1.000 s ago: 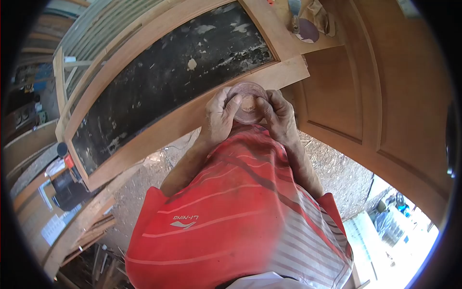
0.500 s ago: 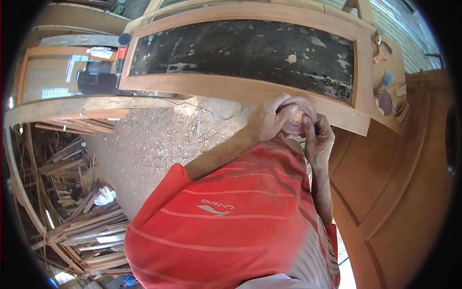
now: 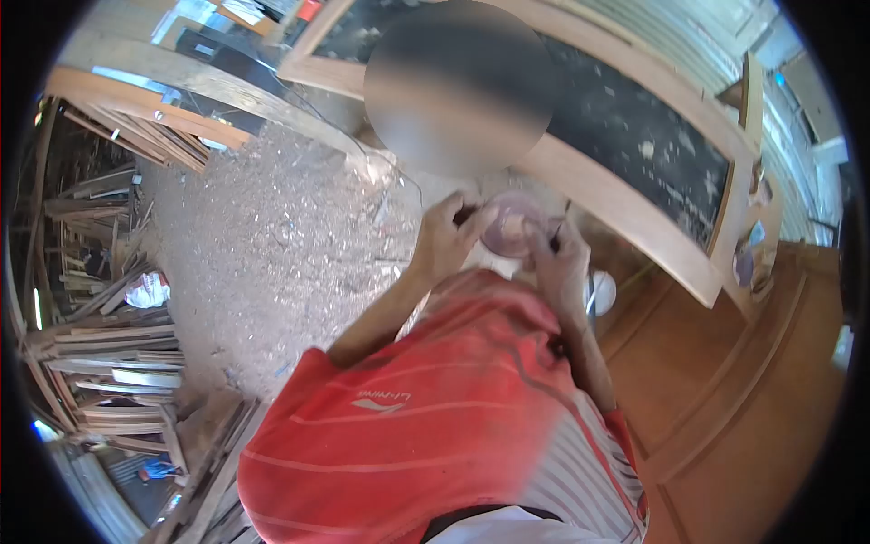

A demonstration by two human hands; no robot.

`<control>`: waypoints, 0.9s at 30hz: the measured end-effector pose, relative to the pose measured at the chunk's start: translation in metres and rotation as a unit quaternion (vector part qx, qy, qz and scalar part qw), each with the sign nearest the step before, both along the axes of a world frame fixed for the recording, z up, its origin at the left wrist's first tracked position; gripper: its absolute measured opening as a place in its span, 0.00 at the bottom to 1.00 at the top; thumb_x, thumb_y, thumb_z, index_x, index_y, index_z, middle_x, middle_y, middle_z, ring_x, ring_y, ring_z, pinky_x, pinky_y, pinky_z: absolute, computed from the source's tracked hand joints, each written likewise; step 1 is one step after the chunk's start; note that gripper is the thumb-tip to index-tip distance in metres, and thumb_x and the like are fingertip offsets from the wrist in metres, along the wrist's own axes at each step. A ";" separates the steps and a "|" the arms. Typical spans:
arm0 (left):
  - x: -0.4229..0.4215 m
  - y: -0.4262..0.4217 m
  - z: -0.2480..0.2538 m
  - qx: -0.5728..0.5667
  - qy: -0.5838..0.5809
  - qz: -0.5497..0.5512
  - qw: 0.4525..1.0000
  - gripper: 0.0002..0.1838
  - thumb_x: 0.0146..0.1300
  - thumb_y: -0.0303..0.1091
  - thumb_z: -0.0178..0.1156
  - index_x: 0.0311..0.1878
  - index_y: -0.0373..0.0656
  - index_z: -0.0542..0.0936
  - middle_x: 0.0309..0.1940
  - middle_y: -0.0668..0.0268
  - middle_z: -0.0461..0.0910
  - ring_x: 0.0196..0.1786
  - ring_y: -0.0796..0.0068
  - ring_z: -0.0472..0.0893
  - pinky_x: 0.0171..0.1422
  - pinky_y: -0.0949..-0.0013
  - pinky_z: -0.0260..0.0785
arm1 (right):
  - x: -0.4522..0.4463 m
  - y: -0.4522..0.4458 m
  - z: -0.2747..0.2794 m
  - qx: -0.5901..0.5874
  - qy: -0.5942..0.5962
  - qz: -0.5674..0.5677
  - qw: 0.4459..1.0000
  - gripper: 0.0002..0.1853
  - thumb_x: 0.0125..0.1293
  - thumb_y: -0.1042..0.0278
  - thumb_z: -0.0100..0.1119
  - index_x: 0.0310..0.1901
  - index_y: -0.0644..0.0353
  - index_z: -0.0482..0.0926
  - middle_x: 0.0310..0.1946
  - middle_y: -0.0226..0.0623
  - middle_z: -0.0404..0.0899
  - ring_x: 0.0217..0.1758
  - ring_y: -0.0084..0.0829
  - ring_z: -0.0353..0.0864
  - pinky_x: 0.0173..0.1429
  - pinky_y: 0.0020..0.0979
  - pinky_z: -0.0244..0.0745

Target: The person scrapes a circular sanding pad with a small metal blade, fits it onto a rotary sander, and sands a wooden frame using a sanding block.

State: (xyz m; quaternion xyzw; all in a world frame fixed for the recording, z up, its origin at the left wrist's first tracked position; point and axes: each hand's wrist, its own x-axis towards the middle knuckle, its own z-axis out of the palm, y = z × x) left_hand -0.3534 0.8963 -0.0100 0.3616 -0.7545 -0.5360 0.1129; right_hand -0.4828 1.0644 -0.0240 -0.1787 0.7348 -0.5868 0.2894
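left hand: clamped on purplish disc, left edge;
right hand: clamped on right edge;
framed panel: beyond hands

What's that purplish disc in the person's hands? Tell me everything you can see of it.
The disc is round and dull purplish, with a paler tan patch near its middle. Blur hides its texture, so I can't tell its material, or whether that patch is a hole or a mark. Its face is turned up toward the camera. The left hand and right hand hold it from either side, just beyond the red shirt.
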 end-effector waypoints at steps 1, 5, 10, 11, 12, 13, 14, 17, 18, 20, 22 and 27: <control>0.008 -0.007 0.000 0.014 0.062 0.005 0.998 0.12 0.77 0.34 0.70 0.56 0.38 0.87 0.45 0.67 0.88 0.41 0.84 0.83 0.44 0.74 0.77 | 0.009 -0.012 0.003 0.012 0.007 0.010 1.000 0.11 0.77 0.64 0.74 0.43 0.64 0.84 0.22 0.30 0.83 0.26 0.17 0.80 0.31 0.27 0.75; 0.033 -0.016 0.023 0.085 0.160 0.002 0.983 0.18 0.80 0.36 0.66 0.65 0.35 0.82 0.52 0.64 0.88 0.52 0.78 0.85 0.58 0.70 0.79 | 0.029 -0.051 -0.002 -0.076 0.008 0.040 0.996 0.13 0.77 0.61 0.73 0.43 0.64 0.84 0.22 0.31 0.82 0.26 0.18 0.81 0.30 0.28 0.76; 0.025 -0.044 0.037 -0.016 0.202 -0.013 0.979 0.21 0.84 0.38 0.62 0.70 0.33 0.80 0.54 0.58 0.89 0.56 0.72 0.87 0.64 0.65 0.80 | 0.025 -0.083 0.025 -0.054 0.039 0.059 0.996 0.13 0.77 0.62 0.73 0.43 0.63 0.83 0.22 0.32 0.83 0.26 0.19 0.82 0.31 0.28 0.76; 0.020 -0.049 0.034 -0.036 0.192 -0.007 0.981 0.22 0.84 0.38 0.62 0.71 0.33 0.80 0.53 0.57 0.90 0.56 0.71 0.87 0.63 0.65 0.81 | 0.018 -0.089 0.028 -0.047 0.049 0.072 0.995 0.13 0.77 0.63 0.74 0.43 0.64 0.83 0.22 0.32 0.83 0.26 0.19 0.81 0.31 0.28 0.76; 0.015 -0.052 0.032 -0.056 0.180 0.002 0.982 0.22 0.84 0.38 0.62 0.71 0.33 0.80 0.53 0.56 0.90 0.56 0.70 0.88 0.63 0.64 0.81 | 0.012 -0.094 0.028 -0.040 0.057 0.089 0.994 0.13 0.77 0.63 0.74 0.44 0.64 0.83 0.22 0.32 0.83 0.26 0.18 0.81 0.31 0.28 0.76; 0.011 -0.056 0.029 -0.079 0.168 0.014 0.983 0.22 0.84 0.38 0.62 0.71 0.33 0.80 0.52 0.55 0.90 0.56 0.69 0.89 0.63 0.64 0.81 | 0.006 -0.097 0.024 -0.039 0.055 0.094 0.993 0.13 0.76 0.63 0.74 0.43 0.65 0.83 0.22 0.32 0.83 0.25 0.19 0.81 0.31 0.28 0.76; 0.007 -0.060 0.028 -0.054 0.155 0.025 0.986 0.22 0.84 0.39 0.62 0.71 0.32 0.80 0.52 0.54 0.90 0.56 0.68 0.89 0.63 0.64 0.81 | -0.003 -0.102 0.018 -0.042 0.054 0.100 0.993 0.13 0.76 0.63 0.74 0.43 0.65 0.83 0.23 0.32 0.83 0.25 0.19 0.81 0.31 0.28 0.76; -0.005 -0.073 0.030 0.009 0.103 0.063 0.993 0.23 0.84 0.39 0.62 0.72 0.32 0.80 0.52 0.51 0.91 0.57 0.65 0.90 0.64 0.62 0.82 | -0.030 -0.125 0.009 -0.047 0.063 0.118 0.990 0.13 0.76 0.64 0.74 0.42 0.65 0.83 0.22 0.32 0.82 0.24 0.19 0.80 0.30 0.29 0.76; -0.011 -0.076 0.037 0.029 0.079 0.080 0.993 0.23 0.84 0.38 0.62 0.71 0.31 0.80 0.52 0.51 0.91 0.57 0.65 0.90 0.64 0.62 0.82 | -0.036 -0.132 0.007 -0.045 0.066 0.124 0.989 0.13 0.76 0.64 0.74 0.41 0.65 0.83 0.22 0.32 0.82 0.24 0.20 0.80 0.30 0.29 0.76; -0.023 -0.080 0.032 0.027 0.096 0.108 0.989 0.22 0.84 0.38 0.63 0.71 0.31 0.80 0.51 0.52 0.91 0.56 0.64 0.90 0.63 0.62 0.82 | -0.050 -0.144 0.004 -0.037 0.052 0.147 0.987 0.13 0.75 0.64 0.75 0.41 0.65 0.83 0.22 0.32 0.82 0.23 0.20 0.79 0.29 0.30 0.75; -0.040 -0.090 0.013 -0.027 0.179 0.125 0.975 0.21 0.84 0.37 0.63 0.69 0.31 0.80 0.49 0.52 0.91 0.54 0.64 0.90 0.61 0.61 0.82 | -0.071 -0.158 0.002 -0.025 0.050 0.173 0.983 0.12 0.75 0.65 0.75 0.41 0.65 0.84 0.23 0.33 0.82 0.24 0.20 0.79 0.30 0.31 0.75; -0.058 -0.100 0.002 -0.010 0.117 0.117 0.986 0.20 0.83 0.35 0.63 0.68 0.31 0.80 0.52 0.54 0.90 0.55 0.69 0.88 0.62 0.62 0.81 | -0.112 -0.183 -0.003 -0.003 0.060 0.208 0.976 0.13 0.73 0.65 0.76 0.47 0.67 0.84 0.26 0.37 0.86 0.28 0.22 0.83 0.35 0.32 0.79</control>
